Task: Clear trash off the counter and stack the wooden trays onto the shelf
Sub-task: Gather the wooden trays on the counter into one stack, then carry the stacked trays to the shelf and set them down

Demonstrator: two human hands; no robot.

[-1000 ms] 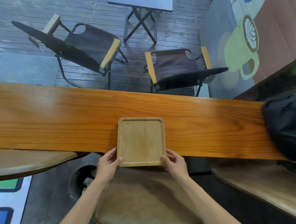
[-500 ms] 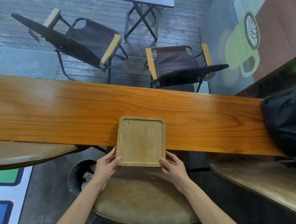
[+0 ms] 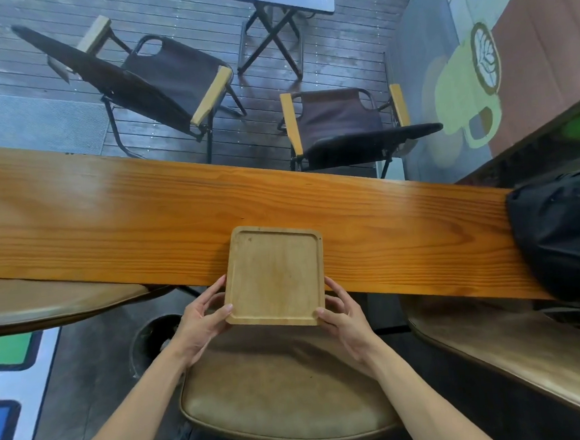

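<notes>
A square wooden tray (image 3: 275, 275) with a raised rim lies half on the long wooden counter (image 3: 110, 229), its near part sticking out past the counter's front edge. My left hand (image 3: 199, 319) grips the tray's near left corner, thumb on the rim. My right hand (image 3: 343, 319) grips the near right corner the same way. The tray holds nothing. No shelf is in view.
A black bag (image 3: 564, 235) sits on the counter's right end. Brown padded stools stand below: one in front of me (image 3: 280, 392), one left (image 3: 47, 302), one right (image 3: 517, 351). A dark bin (image 3: 152, 339) with trash stands on the floor. Folding chairs (image 3: 340, 123) stand beyond the counter.
Both hands have closed more firmly on the tray's near corners, and the tray has slid slightly toward me over the counter edge.
</notes>
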